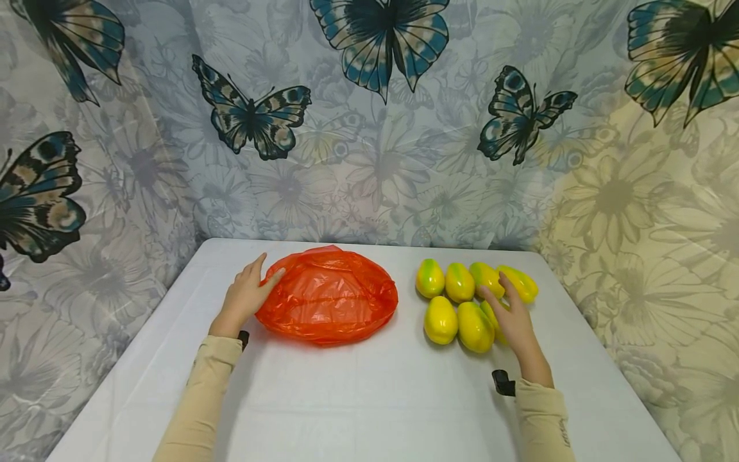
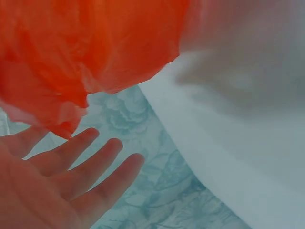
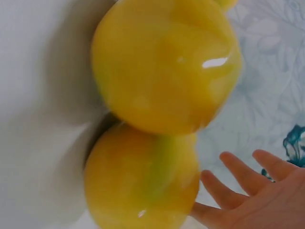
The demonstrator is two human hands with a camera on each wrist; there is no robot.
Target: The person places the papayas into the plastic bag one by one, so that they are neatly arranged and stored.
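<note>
Head view: left hand (image 1: 245,298) rests flat-fingered against the orange bag (image 1: 327,295) mid-table, gripping nothing. Right hand (image 1: 510,317) lies relaxed over the yellow mangoes (image 1: 458,305) just beside it. They're glossy and rounded, so a sloppy grab could probably roll one away.

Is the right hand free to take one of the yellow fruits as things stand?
Probably yes: the right hand lies open over the yellow fruits, holding nothing, and nothing stands between. The orange bag sits apart by the left hand.
</note>
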